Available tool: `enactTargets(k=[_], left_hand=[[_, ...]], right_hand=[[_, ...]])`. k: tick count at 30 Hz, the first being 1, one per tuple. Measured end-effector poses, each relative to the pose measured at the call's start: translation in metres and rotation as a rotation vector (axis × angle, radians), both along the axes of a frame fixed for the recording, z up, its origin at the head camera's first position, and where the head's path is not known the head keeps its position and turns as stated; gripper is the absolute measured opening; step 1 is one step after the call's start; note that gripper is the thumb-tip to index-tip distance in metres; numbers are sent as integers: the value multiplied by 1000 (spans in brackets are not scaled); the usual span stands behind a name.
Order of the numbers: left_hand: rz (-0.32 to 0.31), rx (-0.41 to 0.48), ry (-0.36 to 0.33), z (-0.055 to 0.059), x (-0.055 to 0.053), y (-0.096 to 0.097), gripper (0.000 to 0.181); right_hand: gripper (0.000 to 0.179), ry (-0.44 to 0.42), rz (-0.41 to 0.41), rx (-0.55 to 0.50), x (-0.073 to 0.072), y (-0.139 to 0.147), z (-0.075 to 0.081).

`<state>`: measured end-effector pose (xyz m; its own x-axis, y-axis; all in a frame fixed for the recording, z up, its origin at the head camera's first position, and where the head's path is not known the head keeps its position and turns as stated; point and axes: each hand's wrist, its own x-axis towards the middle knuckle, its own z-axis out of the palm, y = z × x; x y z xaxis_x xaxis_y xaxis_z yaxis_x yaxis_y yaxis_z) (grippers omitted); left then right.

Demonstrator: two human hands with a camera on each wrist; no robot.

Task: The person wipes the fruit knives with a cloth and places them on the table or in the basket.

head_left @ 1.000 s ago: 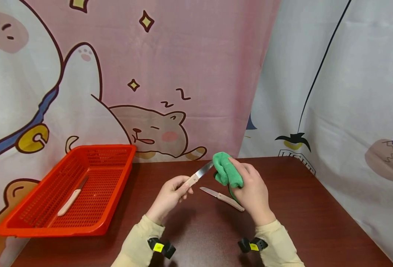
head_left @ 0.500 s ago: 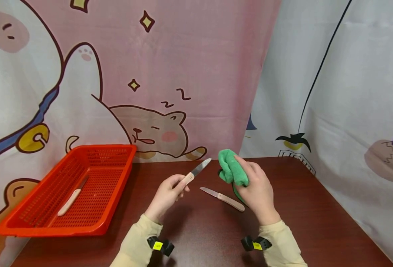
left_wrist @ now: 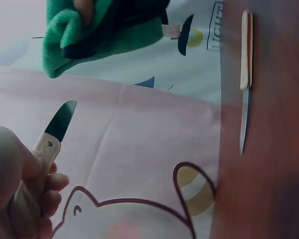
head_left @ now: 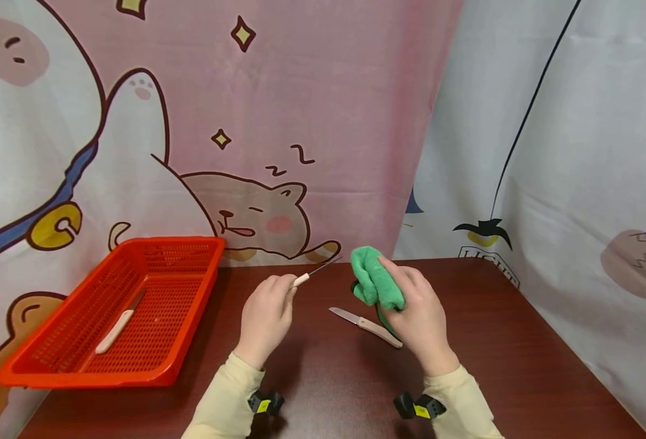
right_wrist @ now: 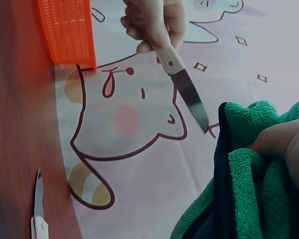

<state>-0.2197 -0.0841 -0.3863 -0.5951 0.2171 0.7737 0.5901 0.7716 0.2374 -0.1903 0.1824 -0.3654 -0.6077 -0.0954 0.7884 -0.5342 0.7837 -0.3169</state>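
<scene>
My left hand [head_left: 265,314] grips a small knife [head_left: 302,279] by its pale handle, above the table. Its blade points up and to the right, turned edge-on in the head view; the left wrist view shows the blade [left_wrist: 61,121] flat. A bunched green cloth [head_left: 375,279] is in my right hand [head_left: 418,317], thumb and fingers pressed into its folds. A short gap separates the blade tip from the cloth. Below, on the table, lies a second knife [head_left: 375,329] with its blade out, pointing left.
An orange-red plastic basket [head_left: 164,372] stands at the left, with a third pale-handled knife [head_left: 116,332] lying inside. The dark wooden table [head_left: 520,366] runs back to a printed curtain [head_left: 345,122].
The cloth has come off the blade, moved right, then partly back left. My left hand has rolled over and shifted slightly left, turning the knife from flat to edge-on.
</scene>
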Motion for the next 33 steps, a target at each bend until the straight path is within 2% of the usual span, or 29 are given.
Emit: enactTargets(k=[2,5,19,28,33], left_hand=[[16,-52,95,1,0,-1,17],[36,-114,171,2,-1,-1,16],[8,-170,291,-3,-1,9,19],[41,-207,473,-9,-1,16,27],[55,-193,540,-10,-2,17,24]], right_hand=[[83,12,17,3,2,-2,1],[85,28,38,8,5,-6,2],[80,33,100,77,13,-31,-4],[79,5,99,121,12,-42,-13],[77,10,92,111,12,-42,-14]])
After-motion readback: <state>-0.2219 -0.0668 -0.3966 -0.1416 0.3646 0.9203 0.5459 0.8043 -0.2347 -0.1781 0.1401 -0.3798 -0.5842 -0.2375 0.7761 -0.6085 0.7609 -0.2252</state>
